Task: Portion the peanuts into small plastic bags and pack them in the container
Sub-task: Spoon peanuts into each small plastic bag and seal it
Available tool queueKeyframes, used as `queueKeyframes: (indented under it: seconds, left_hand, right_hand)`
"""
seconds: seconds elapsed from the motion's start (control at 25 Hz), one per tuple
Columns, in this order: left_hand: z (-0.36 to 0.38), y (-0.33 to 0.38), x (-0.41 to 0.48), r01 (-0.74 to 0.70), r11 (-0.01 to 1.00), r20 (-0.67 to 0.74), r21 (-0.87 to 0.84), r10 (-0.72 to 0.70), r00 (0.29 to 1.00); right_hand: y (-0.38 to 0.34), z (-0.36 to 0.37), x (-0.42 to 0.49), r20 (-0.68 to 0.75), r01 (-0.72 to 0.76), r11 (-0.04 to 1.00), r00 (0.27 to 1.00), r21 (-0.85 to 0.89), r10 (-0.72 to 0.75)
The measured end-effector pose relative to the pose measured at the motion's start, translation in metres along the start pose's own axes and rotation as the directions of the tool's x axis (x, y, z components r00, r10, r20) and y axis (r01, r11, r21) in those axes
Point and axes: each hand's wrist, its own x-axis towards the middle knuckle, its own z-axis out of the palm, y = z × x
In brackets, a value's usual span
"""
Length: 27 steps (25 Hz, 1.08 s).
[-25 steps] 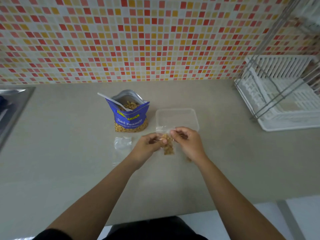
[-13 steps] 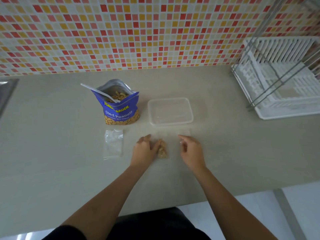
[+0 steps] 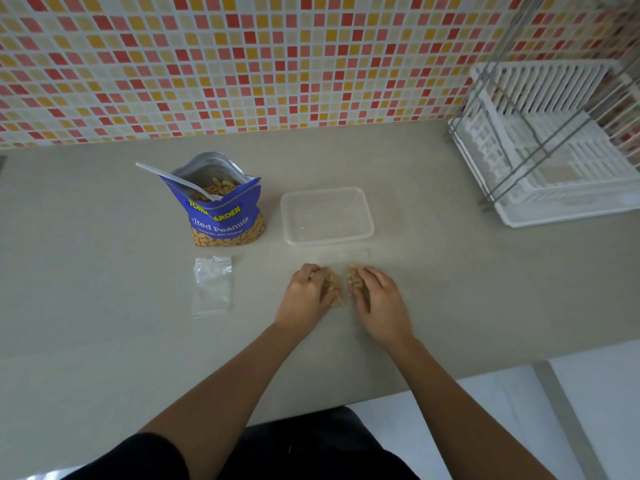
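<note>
Head camera gives me both hands down on the counter [image 3: 104,341], close together, with the filled bag [image 3: 341,289] of peanuts lying flat between them. My left hand [image 3: 306,294] has its fingers [image 3: 317,271] curled over the bag's left side. My right hand [image 3: 377,301] bends its fingers [image 3: 363,273] over the right side. Both hold the plastic, and they hide most of it. I see only a narrow strip of nuts in the gap.

The clear container [image 3: 327,216] sits just beyond the hands, open, with nothing between it and the bag except a faint patch of clear plastic I cannot make out. To its left stands the blue peanut pouch [image 3: 225,220], top open, with a white spoon [image 3: 169,174] sticking out to the left. Nearer me and left of my left hand, an empty small bag [image 3: 213,285] lies flat. A white dish rack [image 3: 547,150] stands well apart at the far right, against the tiled wall [image 3: 242,64].
</note>
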Motion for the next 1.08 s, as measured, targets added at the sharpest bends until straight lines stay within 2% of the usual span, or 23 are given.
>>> queueKeyframes:
  seconds: [0.08,0.2,0.32,0.44,0.6,0.72,0.84,0.96,1.08]
  left_hand:
    - [-0.008,-0.003,-0.003,-0.010,1.000,-0.057,0.009,0.010,0.998]
    - [-0.032,-0.021,-0.015,0.016,1.000,-0.099,0.019,-0.014,0.995]
    - [-0.064,-0.058,-0.032,0.084,0.993,-0.141,0.081,-0.072,0.987]
    - [-0.096,-0.094,-0.042,0.222,0.971,-0.192,0.085,-0.203,0.960]
    - [-0.112,-0.122,-0.049,0.237,0.957,-0.141,0.166,-0.215,0.966]
    - [-0.110,-0.135,-0.056,0.185,0.958,-0.094,0.218,-0.168,0.981]
    - [-0.109,-0.138,-0.056,0.164,0.962,-0.065,0.221,-0.153,0.986]
    - [-0.108,-0.139,-0.057,0.169,0.970,-0.024,0.176,-0.168,0.986]
    - [-0.109,-0.139,-0.057,0.211,0.973,-0.039,0.091,-0.209,0.977]
  right_hand:
    - [-0.008,-0.001,0.000,-0.052,0.022,1.000,0.998,-0.012,-0.023]
    - [-0.035,0.008,0.003,-0.095,0.152,0.988,0.984,0.010,-0.150]
    - [-0.072,0.031,0.013,-0.002,0.265,0.963,0.964,0.045,-0.265]
    - [-0.109,0.056,0.025,0.137,0.292,0.949,0.942,0.116,-0.306]
    - [-0.151,0.081,0.048,0.242,0.291,0.943,0.915,0.160,-0.323]
    - [-0.169,0.095,0.063,0.280,0.261,0.955,0.915,0.140,-0.291]
    - [-0.173,0.102,0.072,0.235,0.211,0.968,0.942,0.138,-0.239]
    - [-0.177,0.105,0.074,0.140,0.224,0.952,0.957,0.209,-0.256]
    - [-0.180,0.103,0.072,0.146,0.155,0.942,0.968,0.298,-0.206]
